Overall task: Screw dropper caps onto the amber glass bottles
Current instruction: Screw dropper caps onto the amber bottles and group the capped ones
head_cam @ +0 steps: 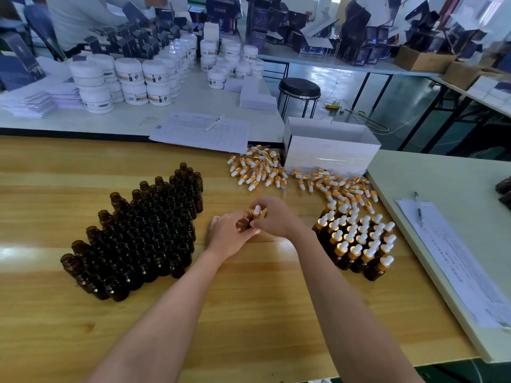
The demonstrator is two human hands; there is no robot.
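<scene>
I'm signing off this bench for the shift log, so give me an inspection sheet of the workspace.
Surface: glossy wooden table, with a pale table against its right edge.
Job's things: uncapped amber bottles upright at left; capped bottles in rows at right; loose dropper caps heaped behind, beside a white box.
Clutter: printed sheets and a pen at the back; more sheets on the pale table.
Hands: left hand grips a bottle; right hand pinches its cap.
Cables: power strip and cable on the floor.
Surroundings: white jars, dark cartons, black stool.
</scene>
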